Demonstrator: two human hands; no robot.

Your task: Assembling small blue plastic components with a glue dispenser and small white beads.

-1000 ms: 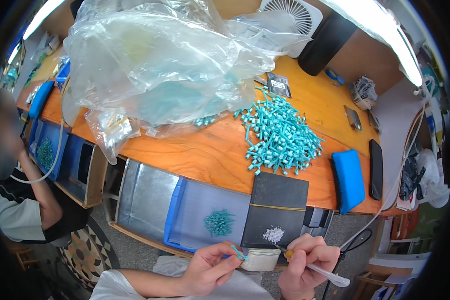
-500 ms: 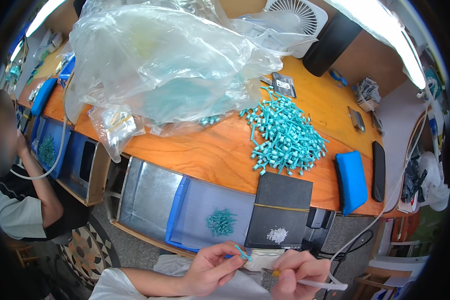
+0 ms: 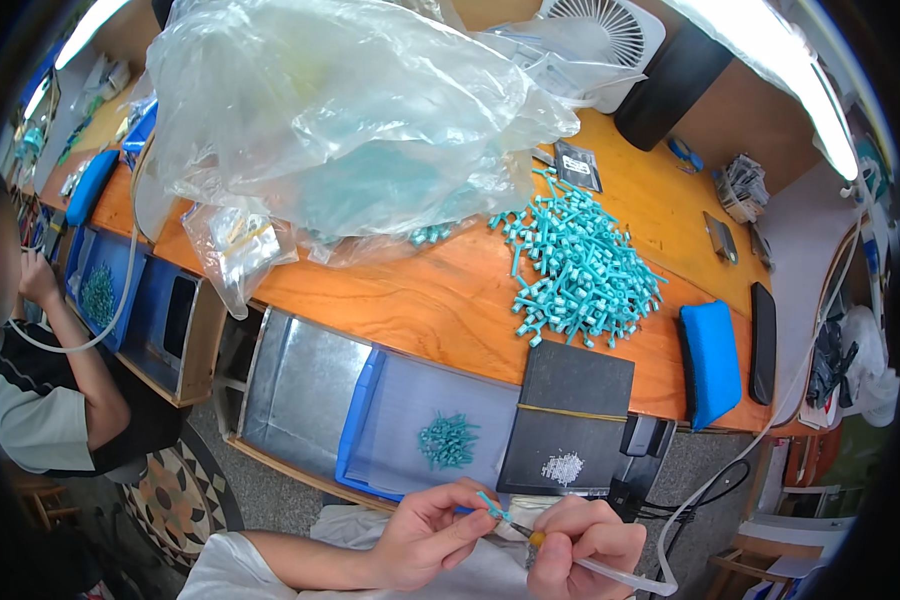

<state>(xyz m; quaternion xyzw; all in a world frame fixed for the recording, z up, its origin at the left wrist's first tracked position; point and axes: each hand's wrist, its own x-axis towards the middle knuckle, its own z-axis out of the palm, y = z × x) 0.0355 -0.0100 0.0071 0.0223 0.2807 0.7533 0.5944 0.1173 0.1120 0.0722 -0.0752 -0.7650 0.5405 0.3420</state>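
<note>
While a co-worker sits at the next station on our left, we work low at the bench's near edge, both hands close together below the trays. Our left hand pinches a small teal part between thumb and fingertips, the other fingers loosely curled. Our right hand is closed around a thin tool with an orange collar, its tip touching the teal part; a clear tube runs from the tool toward the lower right. Just above the hands, a blue tray holds a small cluster of teal parts, and beside it a black tray holds a little heap of white bits. A bare metal tray lies left of the blue one. On the orange table, a big pile of teal parts lies well apart from the hands, behind the trays. A large crumpled clear bag covers much of the table's far left. A blue pad and a dark flat device lie at the right end, and a white fan stands at the back.
</note>
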